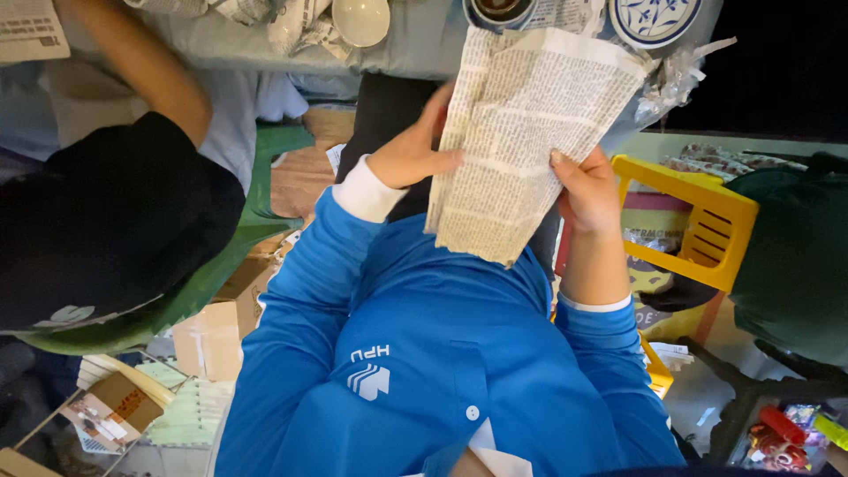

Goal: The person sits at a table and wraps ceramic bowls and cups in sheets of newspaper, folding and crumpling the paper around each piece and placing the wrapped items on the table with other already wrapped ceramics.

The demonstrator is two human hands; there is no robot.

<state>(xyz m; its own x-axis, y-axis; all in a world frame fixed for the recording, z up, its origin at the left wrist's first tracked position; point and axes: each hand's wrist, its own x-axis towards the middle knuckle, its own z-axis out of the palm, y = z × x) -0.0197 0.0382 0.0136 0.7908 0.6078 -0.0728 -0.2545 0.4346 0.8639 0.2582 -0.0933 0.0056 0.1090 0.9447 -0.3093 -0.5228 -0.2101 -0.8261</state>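
A co-worker's dark cap filled the left side, that person's face unseen. The left hand pinched the left edge of a crumpled newspaper sheet, thumb and fingers closed on it. The right hand gripped the sheet's right edge. The sheet hung spread before the blue jacket, wrapped around nothing yet. A white bowl and a patterned plate lay unwrapped on the table, both cut off by the frame. A yellow stool stood at right.
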